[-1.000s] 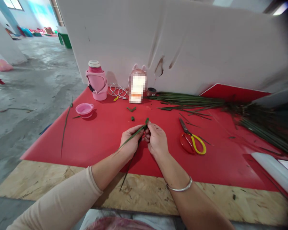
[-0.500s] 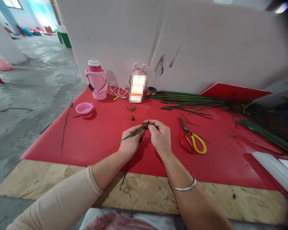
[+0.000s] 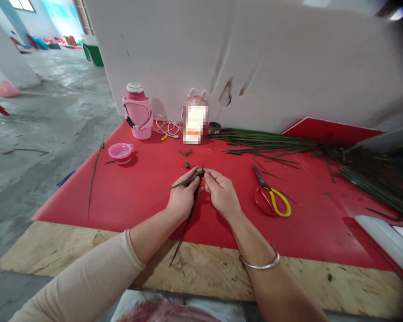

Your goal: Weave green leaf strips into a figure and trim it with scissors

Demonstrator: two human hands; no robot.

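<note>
Between my two hands, over the red sheet, are long green leaf strips (image 3: 192,210) that cross in a small folded knot near my fingertips. My left hand (image 3: 183,197) is closed on the strips, thumb on top. One end sticks out to the left past it and another hangs down toward the wooden edge. My right hand (image 3: 222,190) pinches at the right side of the knot with thumb and forefinger; the exact grip there is partly hidden. Just beyond my hands lie a small rolled green piece (image 3: 187,165) and a V-shaped leaf scrap (image 3: 186,152).
Scissors (image 3: 272,197) with red and yellow handles lie to the right. Long leaves (image 3: 265,139) are piled at the back right. A pink cup (image 3: 121,153), a pink bottle (image 3: 139,114), a white cable (image 3: 166,126) and a lit phone (image 3: 195,123) stand or lie at the back left and middle.
My right hand has drawn slightly away from the left, and the knot now shows more openly between the fingers. More of the hanging strip is visible below my left hand.
</note>
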